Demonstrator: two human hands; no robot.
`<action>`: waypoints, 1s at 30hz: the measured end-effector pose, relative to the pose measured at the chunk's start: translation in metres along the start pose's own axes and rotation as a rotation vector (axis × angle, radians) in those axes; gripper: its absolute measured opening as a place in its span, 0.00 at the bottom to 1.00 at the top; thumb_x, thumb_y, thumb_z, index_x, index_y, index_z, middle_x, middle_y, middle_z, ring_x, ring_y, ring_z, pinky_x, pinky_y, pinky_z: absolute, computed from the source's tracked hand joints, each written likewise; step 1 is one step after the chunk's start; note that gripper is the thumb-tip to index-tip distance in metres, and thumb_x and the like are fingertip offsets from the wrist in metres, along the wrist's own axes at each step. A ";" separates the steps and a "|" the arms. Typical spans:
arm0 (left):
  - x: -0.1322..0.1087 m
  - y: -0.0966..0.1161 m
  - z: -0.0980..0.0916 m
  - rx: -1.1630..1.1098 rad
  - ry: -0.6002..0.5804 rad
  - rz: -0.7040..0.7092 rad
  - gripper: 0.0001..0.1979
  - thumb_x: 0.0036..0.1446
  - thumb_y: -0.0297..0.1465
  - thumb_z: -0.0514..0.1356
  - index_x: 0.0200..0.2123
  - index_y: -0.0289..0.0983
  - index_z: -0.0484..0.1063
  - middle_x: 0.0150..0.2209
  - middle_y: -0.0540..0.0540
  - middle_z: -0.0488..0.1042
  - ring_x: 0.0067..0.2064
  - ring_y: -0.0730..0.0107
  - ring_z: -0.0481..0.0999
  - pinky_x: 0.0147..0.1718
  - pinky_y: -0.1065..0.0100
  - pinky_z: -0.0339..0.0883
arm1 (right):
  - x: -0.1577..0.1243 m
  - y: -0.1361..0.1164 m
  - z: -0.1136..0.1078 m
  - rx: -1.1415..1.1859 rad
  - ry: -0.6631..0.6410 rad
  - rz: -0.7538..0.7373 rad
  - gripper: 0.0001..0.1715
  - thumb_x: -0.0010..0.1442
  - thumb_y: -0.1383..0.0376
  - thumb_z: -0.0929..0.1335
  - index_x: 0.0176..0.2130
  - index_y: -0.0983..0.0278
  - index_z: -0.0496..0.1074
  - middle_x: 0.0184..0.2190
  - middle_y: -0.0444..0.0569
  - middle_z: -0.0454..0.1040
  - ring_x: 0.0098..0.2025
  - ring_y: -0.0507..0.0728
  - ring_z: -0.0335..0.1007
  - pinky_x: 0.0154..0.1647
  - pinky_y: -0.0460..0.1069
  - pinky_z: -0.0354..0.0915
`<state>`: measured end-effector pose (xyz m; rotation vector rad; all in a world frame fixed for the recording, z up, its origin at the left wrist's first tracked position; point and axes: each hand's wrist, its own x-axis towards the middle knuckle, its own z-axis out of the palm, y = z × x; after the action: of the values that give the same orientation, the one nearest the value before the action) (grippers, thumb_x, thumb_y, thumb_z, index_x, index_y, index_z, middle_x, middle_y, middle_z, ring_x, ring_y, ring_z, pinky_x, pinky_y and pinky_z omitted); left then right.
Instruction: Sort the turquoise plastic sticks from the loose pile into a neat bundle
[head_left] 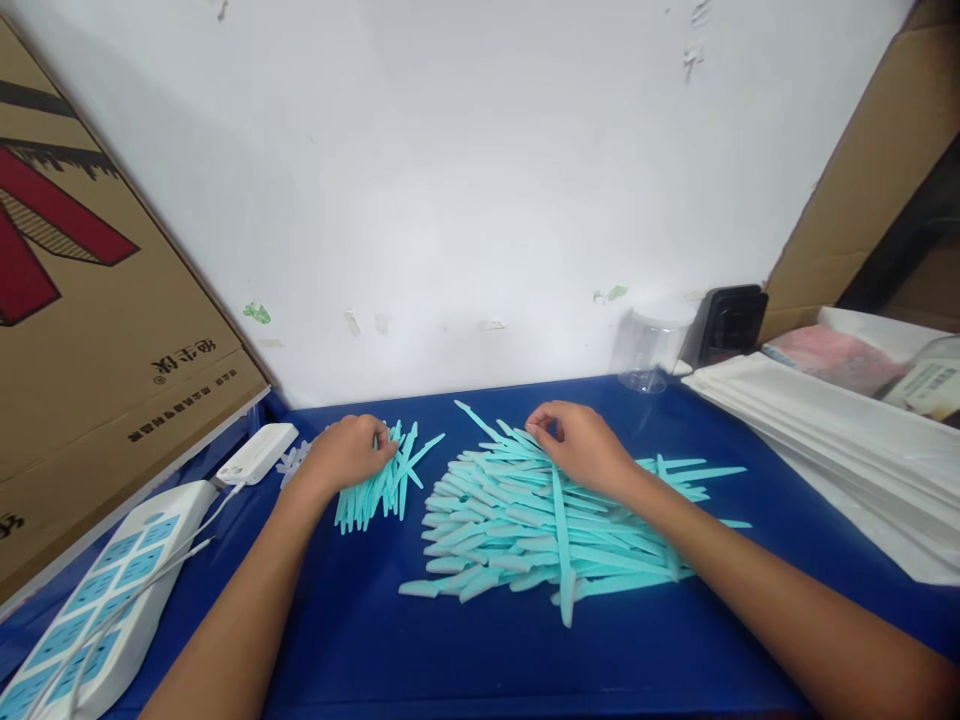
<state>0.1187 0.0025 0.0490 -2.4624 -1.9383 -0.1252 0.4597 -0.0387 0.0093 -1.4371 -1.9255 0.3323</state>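
Note:
A broad heap of turquoise eyebrow razors (487, 530) with pale, greyish blade ends lies on the blue table (480, 650). My right hand (574, 440) is over the heap's far side, its thumb and forefinger pinched together. One razor (562, 540) lies crosswise on top, its upper end meeting the underside of this hand; whether it is gripped is hidden. To the left, my left hand (356, 450) has curled fingers at a smaller pile of turquoise razors (375, 495), touching its upper part. What these fingertips hold cannot be made out. Small translucent pieces (292, 460) lie left of that hand.
On the left stand a white power strip (124, 590), a white adapter (257, 453) with cables and a large cardboard box (112, 300). A clear plastic jar (652, 350) and black trays (727, 325) stand at the back right. White stacked sheets (832, 440) edge the right side.

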 end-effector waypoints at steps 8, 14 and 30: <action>-0.005 0.031 0.007 0.023 0.056 0.085 0.26 0.60 0.56 0.54 0.23 0.40 0.66 0.22 0.44 0.73 0.26 0.59 0.71 0.24 0.66 0.49 | 0.001 -0.006 -0.014 -0.126 -0.011 0.084 0.25 0.65 0.51 0.66 0.22 0.61 0.70 0.19 0.46 0.71 0.21 0.54 0.62 0.25 0.50 0.52; -0.005 0.039 0.017 0.066 0.022 0.107 0.20 0.61 0.48 0.56 0.24 0.40 0.65 0.24 0.43 0.74 0.28 0.58 0.72 0.25 0.67 0.49 | 0.000 -0.010 -0.025 -0.175 -0.160 0.038 0.38 0.62 0.41 0.65 0.13 0.60 0.56 0.12 0.44 0.57 0.15 0.51 0.51 0.21 0.51 0.47; -0.003 0.039 0.021 0.105 0.096 0.062 0.18 0.64 0.42 0.53 0.24 0.40 0.66 0.25 0.44 0.73 0.30 0.58 0.74 0.26 0.66 0.47 | 0.003 0.015 -0.018 -0.300 -0.204 -0.059 0.14 0.63 0.53 0.70 0.37 0.62 0.77 0.35 0.52 0.77 0.39 0.61 0.72 0.31 0.50 0.59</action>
<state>0.1568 -0.0081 0.0297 -2.3999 -1.7810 -0.1344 0.4818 -0.0346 0.0146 -1.5824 -2.2531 0.1724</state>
